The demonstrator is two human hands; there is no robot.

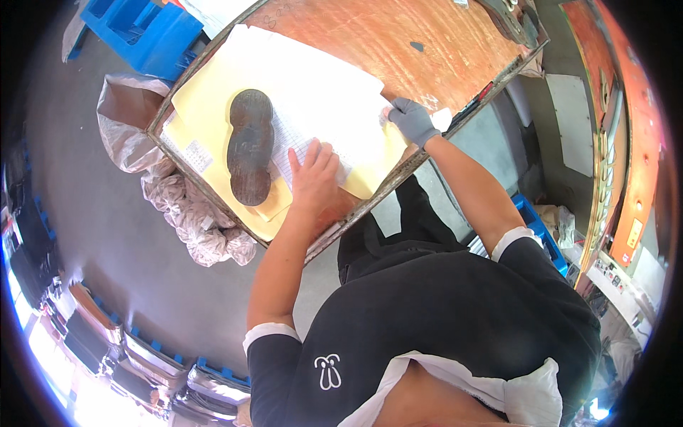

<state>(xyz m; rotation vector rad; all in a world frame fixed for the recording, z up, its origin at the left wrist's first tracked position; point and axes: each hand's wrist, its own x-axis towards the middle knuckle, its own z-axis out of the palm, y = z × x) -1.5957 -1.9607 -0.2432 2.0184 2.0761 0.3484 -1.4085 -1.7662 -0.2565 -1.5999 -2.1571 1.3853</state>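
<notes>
Right now the left hand [313, 174] lies flat in the middle of the frame, fingers spread open, pressing down on a white sheet of paper [320, 92]. It grips nothing. The right hand [411, 119] wears a grey glove and sits a bit to the right and higher up. Its fingers are curled at the edge of the same paper, but I cannot tell if they pinch it or just touch it.

Under the white paper lie big yellow sheets [206, 107]. A dark brown shoe sole [250, 146] rests on the papers, just left of the left hand, close but not touching it. All of this sits on an orange wooden table [398, 35] that fills the top of the frame.

A blue crate [142, 28] stands at the upper left. Crumpled bags [192, 213] lie on the grey floor at the left, beside the table.
</notes>
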